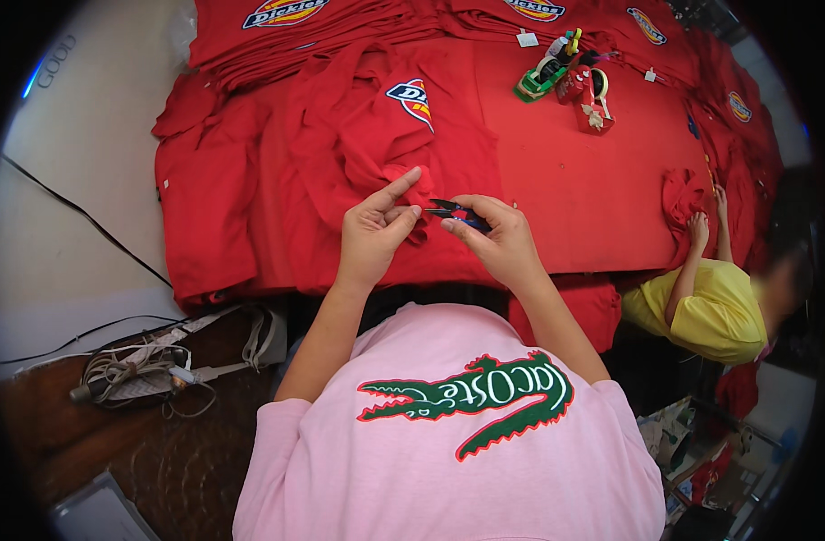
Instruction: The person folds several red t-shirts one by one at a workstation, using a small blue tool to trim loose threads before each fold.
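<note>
A garment workshop: piles of red clothing (pixel 250 56), tape dispensers (pixel 595 115), snips (pixel 466 216), a co-worker (pixel 714 311) nearby

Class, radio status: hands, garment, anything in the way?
Left hand at red garment, grip unclear. Right hand holding snips, tips beside left thumb. Garment rumpled. Green tape dispenser farther back, apart from hands.
</note>
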### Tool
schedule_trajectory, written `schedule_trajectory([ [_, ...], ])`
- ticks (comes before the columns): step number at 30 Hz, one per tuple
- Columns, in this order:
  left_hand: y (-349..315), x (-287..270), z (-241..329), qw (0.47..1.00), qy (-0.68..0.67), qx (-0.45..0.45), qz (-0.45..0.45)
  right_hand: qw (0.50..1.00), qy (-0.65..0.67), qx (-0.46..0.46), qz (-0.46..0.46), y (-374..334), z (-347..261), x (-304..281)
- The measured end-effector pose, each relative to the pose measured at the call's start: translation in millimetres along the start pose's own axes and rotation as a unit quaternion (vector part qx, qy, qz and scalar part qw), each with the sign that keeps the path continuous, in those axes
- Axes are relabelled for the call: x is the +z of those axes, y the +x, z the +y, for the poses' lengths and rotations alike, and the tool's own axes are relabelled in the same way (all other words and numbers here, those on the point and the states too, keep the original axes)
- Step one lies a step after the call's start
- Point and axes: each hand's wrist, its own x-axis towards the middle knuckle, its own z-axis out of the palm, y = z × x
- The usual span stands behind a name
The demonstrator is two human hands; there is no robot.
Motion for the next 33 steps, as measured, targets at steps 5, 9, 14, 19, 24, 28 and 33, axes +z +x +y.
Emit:
schedule_trajectory([
  [5, 1.0, 3.7, 4.5, 1.0, 0.005, -0.001, 0.0, 1.0, -0.007, -0.005, -0.016, 6.3, -5.1, -2.8],
  [9, 1.8, -3.0, 2.7, 1.0, 0.021, -0.001, -0.022, 1.0, -0.014, -0.011, -0.015, 8.2, -2.4, -4.8],
  [14, 3.9, 2.7, 6.2, 1.0, 0.027, -0.005, -0.011, 1.0, -0.005, -0.004, -0.005, 8.7, 5.1, -8.1],
  [19, 6.4, -5.2, -2.5, 0.999, 0.049, -0.004, -0.021, 0.995, -0.027, 0.007, 0.094, 7.7, 11.5, -7.8],
  [24, 11.3, 7.4, -7.6, 1.0, 0.003, 0.011, -0.003, 0.991, 0.028, -0.125, 0.039, 11.3, -0.8, 4.3],
  [28, 9.6, 7.6, -8.8, 1.0, 0.002, -0.006, 0.02, 0.99, 0.028, -0.116, -0.075, 15.9, 1.0, 3.1],
  [33, 8.8, 1.4, -7.8, 0.999, -0.021, 0.008, 0.047, 0.908, 0.238, -0.027, -0.344, 0.9, 6.0, -19.1],
])
